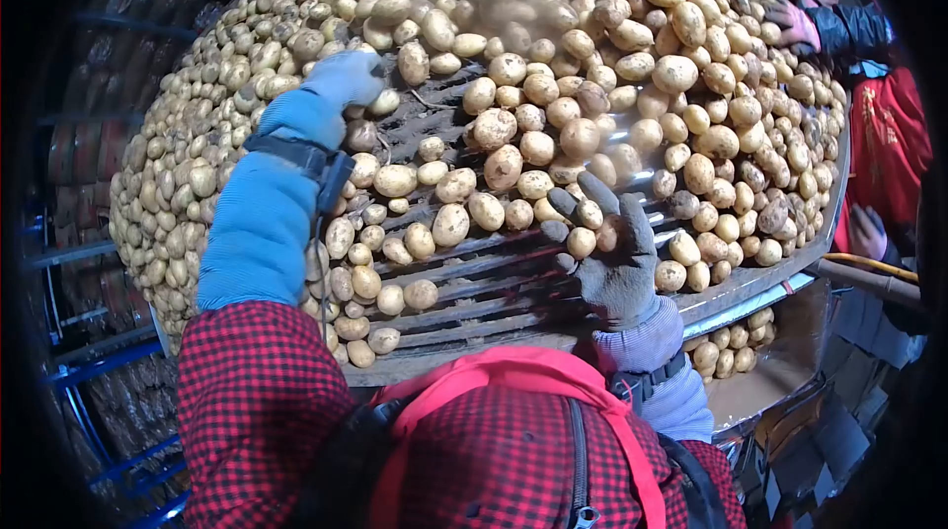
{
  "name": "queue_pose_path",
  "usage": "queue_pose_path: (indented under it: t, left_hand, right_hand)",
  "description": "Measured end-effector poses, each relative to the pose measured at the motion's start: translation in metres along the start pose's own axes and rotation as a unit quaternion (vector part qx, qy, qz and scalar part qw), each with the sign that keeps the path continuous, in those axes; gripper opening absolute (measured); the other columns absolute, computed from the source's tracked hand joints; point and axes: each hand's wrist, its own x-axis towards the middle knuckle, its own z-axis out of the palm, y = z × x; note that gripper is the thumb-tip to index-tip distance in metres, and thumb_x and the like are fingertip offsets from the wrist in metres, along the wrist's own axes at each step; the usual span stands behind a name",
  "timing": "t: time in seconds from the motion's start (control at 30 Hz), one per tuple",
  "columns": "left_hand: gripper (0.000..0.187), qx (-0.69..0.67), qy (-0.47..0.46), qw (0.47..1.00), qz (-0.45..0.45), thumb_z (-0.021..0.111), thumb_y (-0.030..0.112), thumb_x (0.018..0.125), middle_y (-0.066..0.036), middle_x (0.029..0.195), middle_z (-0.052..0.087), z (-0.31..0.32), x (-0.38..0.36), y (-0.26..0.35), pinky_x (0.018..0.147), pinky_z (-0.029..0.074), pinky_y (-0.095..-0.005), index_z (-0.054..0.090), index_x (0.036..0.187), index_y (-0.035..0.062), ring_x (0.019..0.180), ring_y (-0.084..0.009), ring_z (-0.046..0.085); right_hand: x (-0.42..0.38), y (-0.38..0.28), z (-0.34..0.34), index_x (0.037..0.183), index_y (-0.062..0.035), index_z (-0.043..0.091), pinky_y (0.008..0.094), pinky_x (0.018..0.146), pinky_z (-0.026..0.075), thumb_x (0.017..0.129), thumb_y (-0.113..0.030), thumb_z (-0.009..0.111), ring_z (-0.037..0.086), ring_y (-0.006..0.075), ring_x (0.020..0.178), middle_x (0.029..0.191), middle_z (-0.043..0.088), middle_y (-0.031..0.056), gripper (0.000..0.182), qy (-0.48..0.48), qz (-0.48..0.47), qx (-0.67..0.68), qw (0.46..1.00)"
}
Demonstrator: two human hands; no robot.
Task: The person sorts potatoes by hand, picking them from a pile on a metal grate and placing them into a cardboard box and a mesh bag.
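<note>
Head view: a large heap of potatoes (681, 75) covers much of a slatted sorting table (474, 302), thinning near the wearer so the dirty bars show. At left, the gloved left hand (346, 80) reaches onto the heap, its fingers bent down among the potatoes — whether they grip one, I cannot tell. Nearer the front edge, the gloved right hand (612, 267) is turned palm up, loosely cupping a few small potatoes (581, 241) with its fingers spread around them. At far right — beside the heap — is a co-worker's hand (790, 23), above a red garment (889, 139).
</note>
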Motion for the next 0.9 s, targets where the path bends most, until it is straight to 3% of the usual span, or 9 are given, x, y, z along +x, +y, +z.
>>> queue_pose_path:
  t: [0.07,0.17,0.3,0.43,0.47,0.63,0.7,0.8,0.9]
  left_hand:
    - [0.047,-0.064,-0.087,0.992,-0.06,0.065,0.029,0.09,-0.018,0.126,0.071,-0.015,-0.006,0.0,0.102,0.052,-0.0394,0.065,0.136,0.0168,0.118,-0.0252,0.069]
    - [0.039,0.05,-0.063,0.996,-0.04,0.065,0.025,0.09,-0.015,0.128,0.07,0.017,0.026,0.011,0.1,0.052,-0.0427,0.067,0.127,0.015,0.122,-0.0303,0.066]
    - [0.037,0.032,-0.012,0.998,-0.045,0.065,0.024,0.09,-0.014,0.13,0.069,0.031,0.022,0.005,0.1,0.052,-0.0443,0.067,0.126,0.0153,0.122,-0.0318,0.065]
    - [0.038,-0.022,0.098,0.991,-0.088,0.071,0.032,0.093,-0.012,0.119,0.073,0.035,0.0,0.009,0.097,0.054,-0.0412,0.067,0.127,0.018,0.11,-0.0309,0.07]
    - [0.037,-0.179,0.135,0.973,-0.063,0.071,0.032,0.094,-0.012,0.119,0.073,0.031,-0.011,0.013,0.099,0.053,-0.04,0.069,0.126,0.0166,0.111,-0.0288,0.07]
    - [0.047,-0.562,0.118,0.796,0.191,0.076,0.037,0.095,-0.012,0.12,0.073,0.01,-0.128,0.11,0.097,0.054,-0.0363,0.069,0.129,0.0061,0.108,-0.0233,0.069]
    - [0.052,-0.45,0.137,0.8,0.372,0.076,0.042,0.094,-0.013,0.126,0.07,0.005,-0.154,0.133,0.098,0.054,-0.0367,0.067,0.134,0.008,0.112,-0.0221,0.067]
    - [0.061,-0.44,0.146,0.844,0.272,0.074,0.047,0.094,-0.016,0.127,0.068,0.02,-0.139,0.117,0.099,0.053,-0.0376,0.062,0.141,0.0093,0.113,-0.0255,0.066]
    - [0.064,-0.187,0.113,0.965,0.146,0.074,0.054,0.09,-0.019,0.123,0.069,0.044,-0.104,0.082,0.098,0.053,-0.0441,0.064,0.136,0.0114,0.11,-0.0341,0.069]
  right_hand:
    - [0.003,0.012,-0.009,0.162,-0.0315,0.033,0.0429,0.1,0.059,0.089,0.02,0.063,0.045,0.043,0.144,0.166,0.027,0.0203,0.094,-0.047,-0.14,-0.218,0.965]
    - [-0.011,0.006,-0.014,0.161,-0.0345,0.032,0.0441,0.104,0.058,0.087,0.024,0.062,0.044,0.0441,0.145,0.165,0.028,0.0214,0.099,0.072,-0.091,-0.155,0.981]
    - [0.006,0.007,-0.013,0.162,-0.0338,0.03,0.0451,0.105,0.056,0.087,0.02,0.067,0.043,0.0444,0.145,0.165,0.027,0.0225,0.1,-0.176,-0.262,-0.434,0.843]
    - [-0.003,0.0,0.002,0.16,-0.0303,0.035,0.0427,0.094,0.063,0.1,0.001,0.061,0.047,0.0443,0.142,0.165,0.028,0.022,0.073,-0.041,-0.057,-0.034,0.997]
    - [0.004,0.014,-0.007,0.161,-0.0188,0.035,0.0411,0.089,0.065,0.108,-0.025,0.053,0.051,0.0435,0.139,0.163,0.032,0.0233,0.056,-0.163,-0.243,-0.328,0.898]
    - [0.002,0.008,0.014,0.16,-0.0078,0.032,0.0406,0.086,0.066,0.107,-0.05,0.047,0.054,0.0425,0.136,0.159,0.041,0.0243,0.069,-0.082,-0.082,-0.263,0.958]
    - [0.006,0.016,0.011,0.161,-0.0084,0.031,0.041,0.088,0.065,0.109,-0.044,0.046,0.053,0.0423,0.137,0.16,0.039,0.0233,0.065,-0.184,-0.164,-0.299,0.922]
    - [0.003,0.01,-0.003,0.161,-0.0093,0.031,0.0394,0.089,0.064,0.108,-0.045,0.046,0.056,0.0415,0.134,0.158,0.043,0.0221,0.065,-0.103,-0.311,-0.626,0.707]
    - [0.001,0.001,0.004,0.16,-0.0215,0.033,0.0386,0.089,0.063,0.094,-0.003,0.071,0.048,0.0438,0.141,0.162,0.037,0.0187,0.079,-0.026,-0.001,0.041,0.999]
